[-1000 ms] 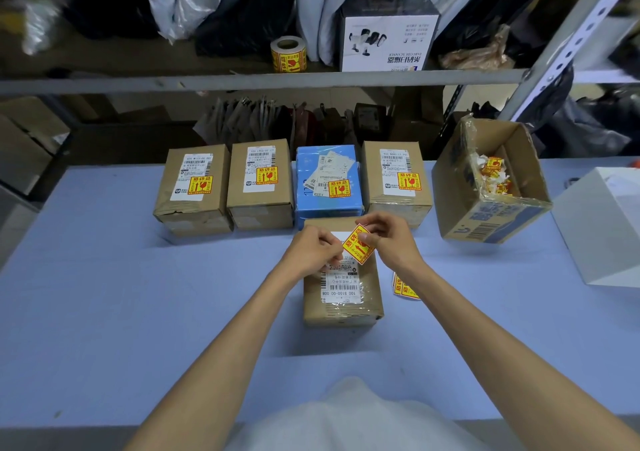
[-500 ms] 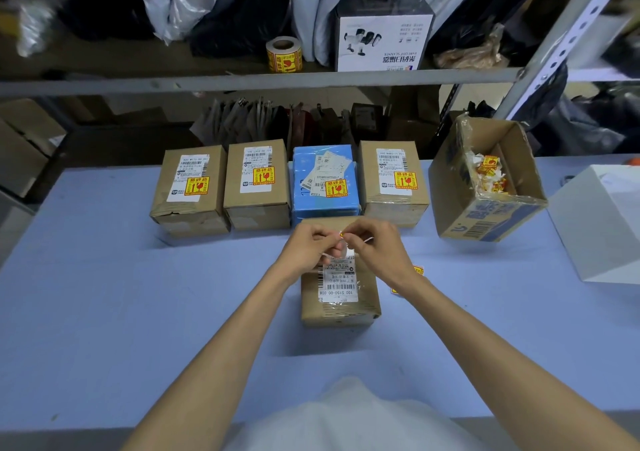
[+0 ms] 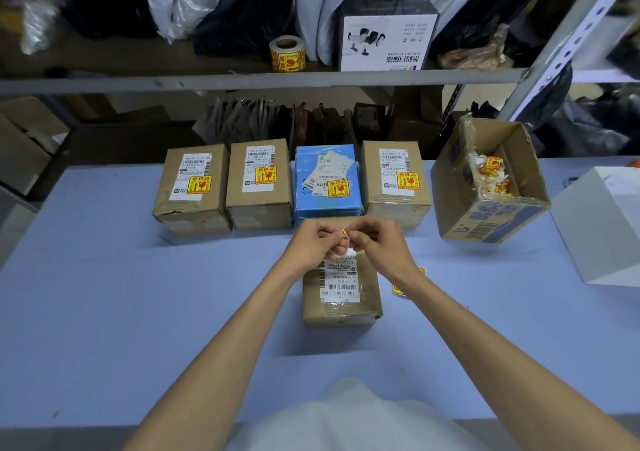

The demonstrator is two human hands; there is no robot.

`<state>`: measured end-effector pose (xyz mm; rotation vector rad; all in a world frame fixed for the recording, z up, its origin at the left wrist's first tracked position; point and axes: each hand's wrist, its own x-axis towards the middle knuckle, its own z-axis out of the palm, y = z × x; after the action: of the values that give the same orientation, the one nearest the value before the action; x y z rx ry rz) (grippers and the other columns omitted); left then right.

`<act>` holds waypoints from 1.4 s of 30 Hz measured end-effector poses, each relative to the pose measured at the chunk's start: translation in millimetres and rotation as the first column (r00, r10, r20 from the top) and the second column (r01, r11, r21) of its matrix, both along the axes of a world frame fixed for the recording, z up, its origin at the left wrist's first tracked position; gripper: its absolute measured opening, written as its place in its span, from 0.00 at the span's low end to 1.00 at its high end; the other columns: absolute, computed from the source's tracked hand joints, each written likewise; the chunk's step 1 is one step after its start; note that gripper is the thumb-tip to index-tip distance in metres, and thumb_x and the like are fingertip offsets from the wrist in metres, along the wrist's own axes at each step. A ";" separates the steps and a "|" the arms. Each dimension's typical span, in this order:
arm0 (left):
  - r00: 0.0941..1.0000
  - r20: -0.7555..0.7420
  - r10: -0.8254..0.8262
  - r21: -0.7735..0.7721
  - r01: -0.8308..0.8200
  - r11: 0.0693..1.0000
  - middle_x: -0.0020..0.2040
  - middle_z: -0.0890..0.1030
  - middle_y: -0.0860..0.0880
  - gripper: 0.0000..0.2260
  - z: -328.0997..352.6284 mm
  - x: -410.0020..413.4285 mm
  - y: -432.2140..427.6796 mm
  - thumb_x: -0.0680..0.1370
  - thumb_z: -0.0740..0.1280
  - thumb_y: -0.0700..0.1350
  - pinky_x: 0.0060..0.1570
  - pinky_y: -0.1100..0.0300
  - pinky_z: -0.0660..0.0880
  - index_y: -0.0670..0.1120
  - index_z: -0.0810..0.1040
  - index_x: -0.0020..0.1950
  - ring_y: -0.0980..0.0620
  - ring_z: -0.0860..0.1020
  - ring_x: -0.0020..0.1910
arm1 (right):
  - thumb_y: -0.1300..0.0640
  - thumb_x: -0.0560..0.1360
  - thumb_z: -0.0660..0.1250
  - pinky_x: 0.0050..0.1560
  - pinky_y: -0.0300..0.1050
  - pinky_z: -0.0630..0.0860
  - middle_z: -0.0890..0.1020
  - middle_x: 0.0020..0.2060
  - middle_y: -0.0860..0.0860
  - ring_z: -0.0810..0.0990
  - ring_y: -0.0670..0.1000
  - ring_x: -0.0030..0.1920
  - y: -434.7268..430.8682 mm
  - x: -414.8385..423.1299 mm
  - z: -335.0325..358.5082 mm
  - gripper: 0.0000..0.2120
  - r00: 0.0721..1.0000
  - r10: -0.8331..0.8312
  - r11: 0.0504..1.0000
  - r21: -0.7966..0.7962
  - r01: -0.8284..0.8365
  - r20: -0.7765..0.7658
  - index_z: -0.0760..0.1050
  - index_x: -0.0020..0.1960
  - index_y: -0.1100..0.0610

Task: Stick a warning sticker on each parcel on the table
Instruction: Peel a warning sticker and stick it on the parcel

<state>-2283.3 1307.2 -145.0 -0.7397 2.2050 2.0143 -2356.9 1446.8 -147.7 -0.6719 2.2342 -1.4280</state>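
1. Head view, landmark: plain brown cardboard parcel (image 3: 341, 298) with a white shipping label, lying on the pale blue table (image 3: 138, 294) right in front of the person.
2. Left hand (image 3: 313, 242) and right hand (image 3: 379, 242) meet over the parcel's far end, with fingertips together.
3. Both hands pinch a small yellow-and-red warning sticker (image 3: 345, 232) between thumb and fingers. Only a corner of it shows, plus a bit of white under it.
4. The sticker is held above the parcel's far end and is not stuck down. No sticker is visible on the parcel's top.
5. Behind the parcel is a row of four parcels touching side by side: tan box (image 3: 192, 190), tan box (image 3: 259, 187), blue box (image 3: 327, 182), tan box (image 3: 394, 176). Each already carries a yellow-and-red sticker on top.
6. Just right of the parcel, a loose yellow sticker (image 3: 398, 289) lies flat on the table, partly hidden by the right forearm.
7. Right and behind the parcel, an open tilted brown carton (image 3: 485, 222) holds sticker scraps.
8. Further right of the parcel is a white box (image 3: 602, 225).
9. On the shelf well behind the parcel stands a roll of yellow stickers (image 3: 287, 53), with a black-and-white printed box (image 3: 386, 34) next to it.
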 end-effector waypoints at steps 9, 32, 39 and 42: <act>0.999 -0.016 0.030 0.033 -0.029 0.999 0.37 0.84 0.48 0.04 1.6 0.2 0.0 0.78 0.67 0.39 0.34 0.65 0.76 0.41 0.82 0.47 0.55 0.81 0.34 | 0.66 0.76 0.65 0.44 0.43 0.82 0.84 0.38 0.56 0.84 0.53 0.41 -0.5 0.0 0.2 0.07 0.995 0.001 0.997 -0.081 0.007 0.104 0.81 0.46 0.59; 0.998 -0.049 0.051 0.015 -0.050 0.999 0.39 0.84 0.44 0.03 5.0 1.7 -1.6 0.77 0.68 0.40 0.35 0.65 0.76 0.42 0.82 0.47 0.52 0.83 0.35 | 0.62 0.73 0.71 0.42 0.42 0.81 0.85 0.38 0.57 0.84 0.52 0.38 -3.7 -1.4 7.0 0.03 0.989 -0.010 0.994 -0.103 0.026 0.144 0.82 0.46 0.61; 0.997 -0.070 0.042 0.024 -0.041 0.999 0.39 0.84 0.44 0.02 4.6 2.1 -1.4 0.77 0.69 0.40 0.38 0.63 0.78 0.42 0.81 0.45 0.52 0.82 0.36 | 0.64 0.75 0.68 0.41 0.43 0.81 0.84 0.36 0.60 0.83 0.52 0.37 -5.3 0.0 5.2 0.05 0.988 -0.032 0.994 -0.101 0.047 0.148 0.81 0.45 0.64; 0.997 -0.061 0.053 0.009 -0.053 0.999 0.39 0.83 0.45 0.03 3.8 1.2 0.2 0.77 0.68 0.39 0.44 0.59 0.80 0.43 0.80 0.43 0.51 0.82 0.37 | 0.64 0.75 0.66 0.40 0.42 0.81 0.84 0.36 0.60 0.83 0.52 0.36 -6.3 0.4 5.6 0.06 0.987 -0.041 0.993 -0.100 0.057 0.154 0.80 0.46 0.66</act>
<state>-2282.1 1307.4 -141.2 -0.7537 2.2318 2.0963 -2356.5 1440.6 -142.1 -0.5253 2.0843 -1.5736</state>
